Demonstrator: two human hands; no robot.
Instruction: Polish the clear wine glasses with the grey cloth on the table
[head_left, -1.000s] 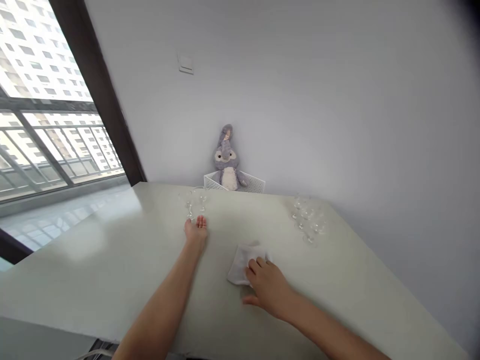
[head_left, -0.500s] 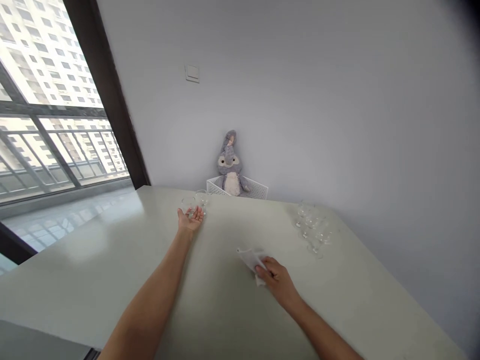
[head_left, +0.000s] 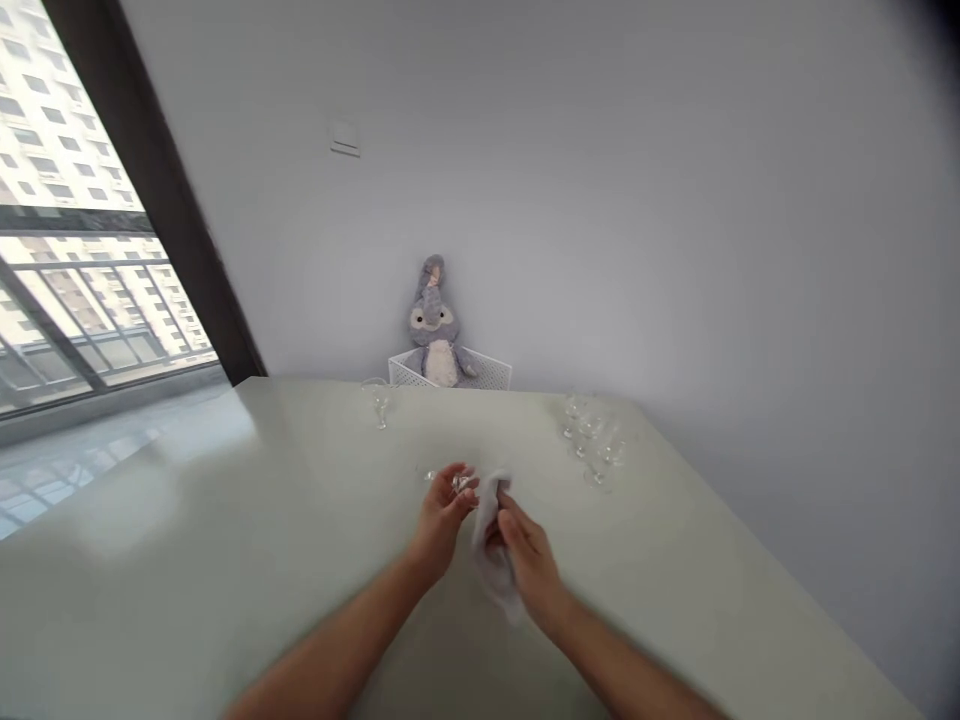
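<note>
Over the middle of the table, my left hand [head_left: 439,525] is closed around a small clear stemmed glass [head_left: 463,483]. The glass lies tilted on its side, its foot to the left and its bowl toward the cloth; fingers hide part of it. My right hand [head_left: 534,565] grips a whitish cloth [head_left: 491,565], which hangs down beside the glass. Whether cloth and glass touch, I cannot tell. Farther back on the left, another stemmed glass [head_left: 381,402] stands upright.
Several clear stemmed glasses [head_left: 596,445] stand grouped at the back right of the pale table [head_left: 675,580]. Beyond the far edge, a grey plush toy [head_left: 441,360] sits in a white perforated basket [head_left: 491,374] against the wall. A window is on the left.
My left hand has taken one glass from the back left and brought it toward me, to the middle. My right hand and the cloth now sit close beside it. The view has turned slightly right.
</note>
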